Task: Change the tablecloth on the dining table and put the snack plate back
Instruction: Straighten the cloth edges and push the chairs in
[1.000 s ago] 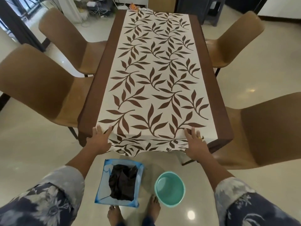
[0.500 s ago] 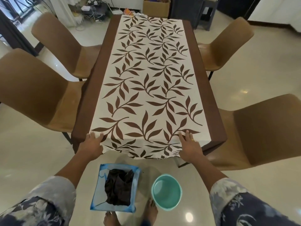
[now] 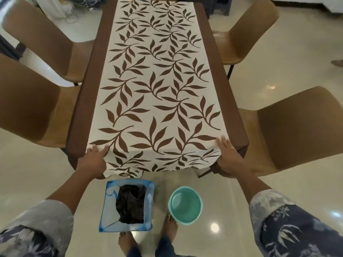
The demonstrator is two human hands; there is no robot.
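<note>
A white tablecloth (image 3: 157,93) printed with brown leaves lies along the brown dining table (image 3: 81,115), and its near end hangs over the table's front edge. My left hand (image 3: 93,160) rests palm down on the cloth's near left corner. At the near right corner my right hand (image 3: 229,158) lies flat along the cloth's side edge. Neither hand clasps anything. No snack plate is in view.
On the floor at my feet stand a blue basket (image 3: 109,203) holding a crumpled dark cloth (image 3: 130,204) and a teal basin (image 3: 185,204). Tan chairs flank the table: two on the left (image 3: 31,101), two on the right (image 3: 297,127).
Both hands have slid outward along the table's front edge, from the cloth's middle part to its near corners. The cloth's hanging end lies flatter.
</note>
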